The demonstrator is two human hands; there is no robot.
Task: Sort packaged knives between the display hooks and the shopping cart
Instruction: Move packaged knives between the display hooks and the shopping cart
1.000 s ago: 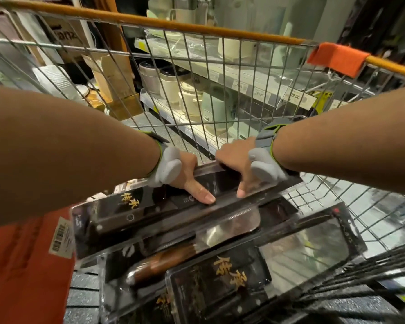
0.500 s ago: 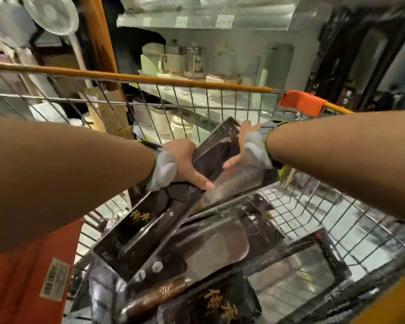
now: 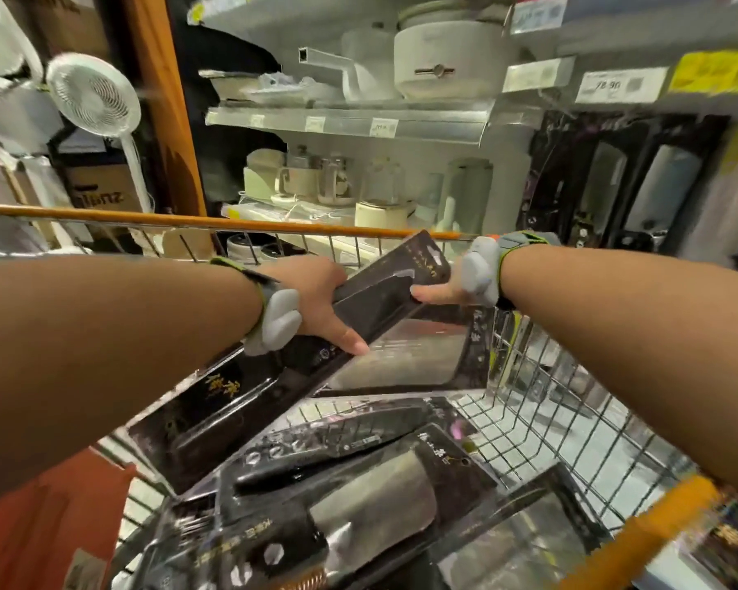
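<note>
Both hands grip one long black packaged knife (image 3: 376,287), tilted above the shopping cart (image 3: 529,419): the left hand (image 3: 316,300) wraps its middle, thumb on the front, and the right hand (image 3: 448,291) pinches its upper end. More packaged knives (image 3: 358,496) lie piled in the cart below, and others hang on the display (image 3: 640,193) at right.

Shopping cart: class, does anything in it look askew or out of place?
Yes. The packaged knives left in the shopping cart lie in a loose, overlapping heap at different angles, not stacked flat. Both hands, left hand and right hand, hold another knife package tilted above them. No damage shows.
</note>
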